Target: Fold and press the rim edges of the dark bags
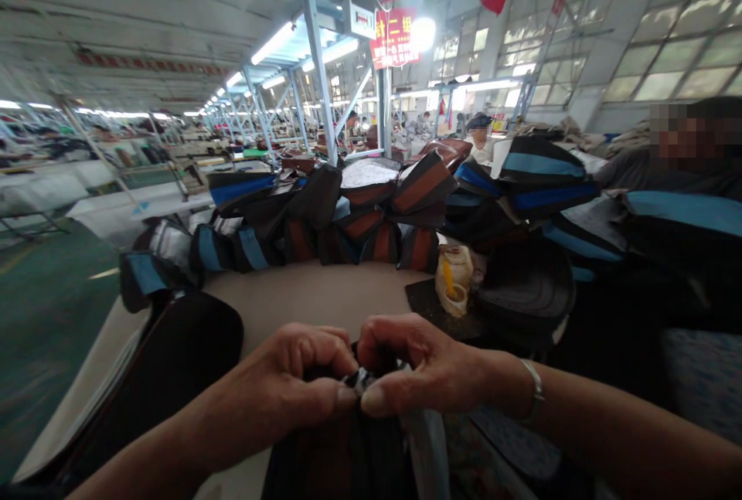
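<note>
My left hand [304, 372] and right hand [420, 369] pinch, thumbs against curled forefingers, the bunched upper edge of a dark, brown-panelled piece [336, 454], low before me at the smooth pale table [325, 299]; beyond: stained, lumpy container [454, 276], floppy striped pieces [371, 233]

Beyond the hands [290, 369] [426, 365], open tabletop [313, 295] runs to piled pieces [299, 239], a container [455, 276] blocking the right.

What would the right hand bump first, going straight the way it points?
Probably the left hand, just across the pinched piece from the right hand; whether they already touch is unclear.
</note>
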Motion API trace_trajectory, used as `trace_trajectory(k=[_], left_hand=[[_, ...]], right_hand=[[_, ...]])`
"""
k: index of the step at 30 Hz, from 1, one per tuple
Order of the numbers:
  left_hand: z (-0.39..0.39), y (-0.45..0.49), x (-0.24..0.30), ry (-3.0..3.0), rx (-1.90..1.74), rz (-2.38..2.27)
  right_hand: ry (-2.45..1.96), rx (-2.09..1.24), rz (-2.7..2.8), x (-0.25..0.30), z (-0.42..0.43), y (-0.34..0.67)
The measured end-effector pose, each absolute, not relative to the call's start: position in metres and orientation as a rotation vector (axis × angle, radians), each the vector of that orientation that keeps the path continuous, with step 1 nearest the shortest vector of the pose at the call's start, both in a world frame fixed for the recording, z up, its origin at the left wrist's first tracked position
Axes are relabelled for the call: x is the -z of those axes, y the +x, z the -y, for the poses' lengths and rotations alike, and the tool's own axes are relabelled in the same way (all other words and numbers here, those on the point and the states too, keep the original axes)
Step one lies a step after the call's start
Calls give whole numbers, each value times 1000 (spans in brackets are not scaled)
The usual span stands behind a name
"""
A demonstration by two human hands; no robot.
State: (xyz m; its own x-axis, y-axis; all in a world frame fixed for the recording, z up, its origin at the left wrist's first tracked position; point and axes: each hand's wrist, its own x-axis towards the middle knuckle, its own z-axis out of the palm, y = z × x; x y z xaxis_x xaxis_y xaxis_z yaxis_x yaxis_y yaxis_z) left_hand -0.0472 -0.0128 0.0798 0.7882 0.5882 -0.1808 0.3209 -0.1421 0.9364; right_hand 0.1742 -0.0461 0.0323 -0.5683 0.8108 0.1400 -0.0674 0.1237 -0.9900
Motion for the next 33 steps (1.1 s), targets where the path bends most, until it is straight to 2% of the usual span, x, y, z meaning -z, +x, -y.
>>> trace_trajectory(k=[4,6,11,17,22,25,30,33], left_hand=[[17,-43,-80,1793,-303,-797],[18,-43,-80,1864,-309,-849],[19,-44,-79,1977,-274,-959],[17,-44,-75,1999,-293,-992],[15,-46,-72,1941,-295,-961],[13,-48,-69,1891,-289,-949],[14,-52,-65,1754,-270,-963],[13,-51,-66,1736,-262,-943]], right_hand=[[-829,-1622,1523,-27,46,167],[-900,-1540,1526,-25,47,165],[-1033,-1134,1710,-23,52,164],[-863,-464,2033,-23,55,164],[-1005,-127,2489,-37,55,171],[-1011,-62,2702,-50,54,177],[-971,-144,2553,-57,54,185],[-888,8,2670,-54,57,182]])
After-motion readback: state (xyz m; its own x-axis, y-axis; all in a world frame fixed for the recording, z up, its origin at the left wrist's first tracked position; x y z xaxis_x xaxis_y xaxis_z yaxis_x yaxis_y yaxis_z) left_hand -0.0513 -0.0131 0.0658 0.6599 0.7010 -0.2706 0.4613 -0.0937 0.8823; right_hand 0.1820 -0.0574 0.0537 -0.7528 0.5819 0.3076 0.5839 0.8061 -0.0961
